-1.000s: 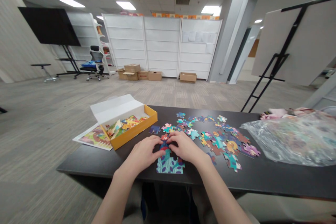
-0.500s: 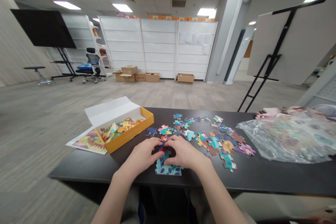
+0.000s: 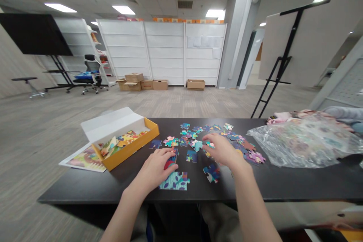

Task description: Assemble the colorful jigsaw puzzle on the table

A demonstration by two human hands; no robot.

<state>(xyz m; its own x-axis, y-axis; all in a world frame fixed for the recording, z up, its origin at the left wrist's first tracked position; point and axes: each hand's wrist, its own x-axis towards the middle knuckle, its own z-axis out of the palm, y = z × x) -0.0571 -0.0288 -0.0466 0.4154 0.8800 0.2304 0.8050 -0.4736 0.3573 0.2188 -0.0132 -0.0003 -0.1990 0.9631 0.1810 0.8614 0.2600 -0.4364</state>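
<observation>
My left hand [image 3: 157, 166] is curved over a red and blue puzzle piece [image 3: 169, 164], with thumb and fingers at its edges. Just below it, toward the near table edge, lies a joined teal section with purple leaves [image 3: 175, 180]. My right hand [image 3: 222, 150] is over the loose pieces, fingers apart and nothing visibly gripped. A dark blue piece [image 3: 211, 173] is below that hand, slightly blurred. Another blue piece [image 3: 192, 155] lies between the hands. A pale teal piece [image 3: 196, 145] is by my right fingertips, which hide part of the pile.
A yellow box [image 3: 127, 145] with a white lid holds more pieces at the left, beside a printed picture sheet [image 3: 85, 159]. Purple pieces [image 3: 255, 157] lie at the right. A clear plastic bag [image 3: 300, 143] covers the table's right side.
My right hand has left the pieces beside my left hand and moved right, over the loose ones. Two blue pieces now lie apart between and below the hands. The view has turned slightly right.
</observation>
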